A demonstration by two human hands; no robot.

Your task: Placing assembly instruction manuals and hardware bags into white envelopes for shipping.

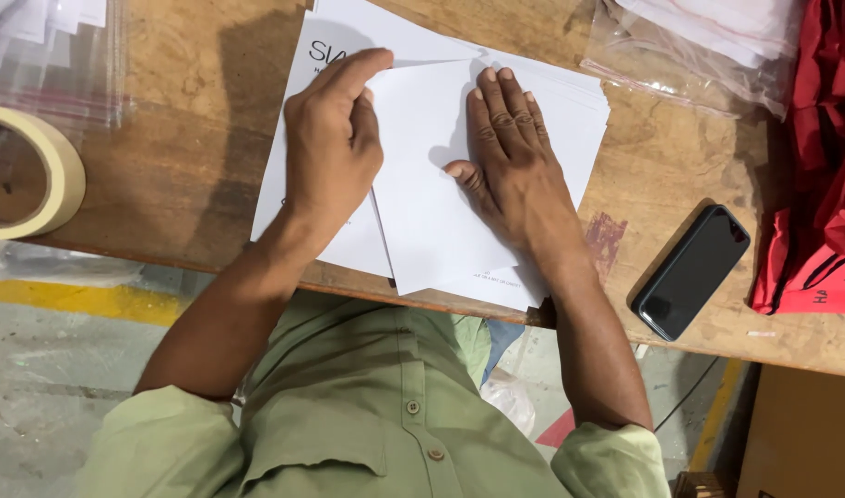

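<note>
2 flat hands (335, 138) (510, 161) on white cards (431, 212), clear bags (708, 46) behind

Left hand (335, 138) palm down, fingers curled, forefinger extended; right hand (510, 152) flat, fingers together.

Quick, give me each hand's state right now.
Left hand: fingers curled, pressing the white paper sheet.
Right hand: open, flat on that sheet.
</note>
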